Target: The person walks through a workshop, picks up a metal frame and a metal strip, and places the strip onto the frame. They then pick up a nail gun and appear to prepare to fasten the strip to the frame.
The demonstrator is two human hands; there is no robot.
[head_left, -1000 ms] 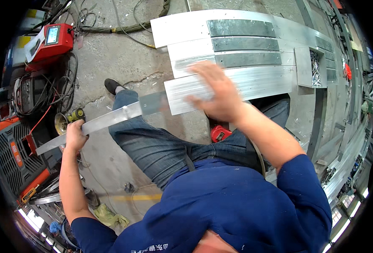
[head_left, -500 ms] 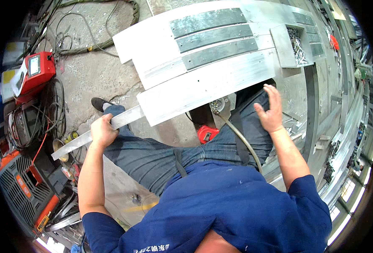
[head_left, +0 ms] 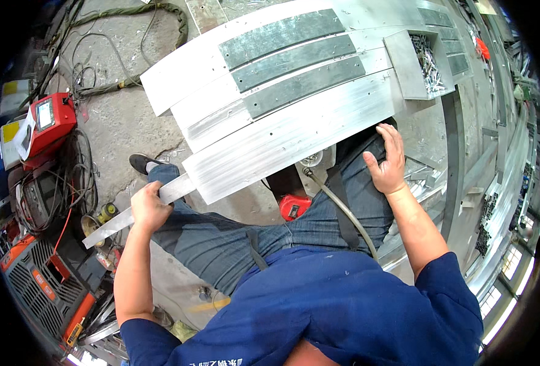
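Left hand [head_left: 150, 207] is closed around a long flat metal strip [head_left: 114, 221], bare silver-grey, running from lower left up toward the near edge of the ribbed aluminium panel [head_left: 294, 134] above the knees. Right hand [head_left: 387, 160] is open, fingers spread, holding nothing, resting on the right thigh just below the panel's right end. Three dark grey bars [head_left: 291, 61] lie on the panel stack beyond.

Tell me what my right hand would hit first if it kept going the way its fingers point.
Probably the near edge of the wide aluminium panel: the right hand points up toward it, though depth is unclear.
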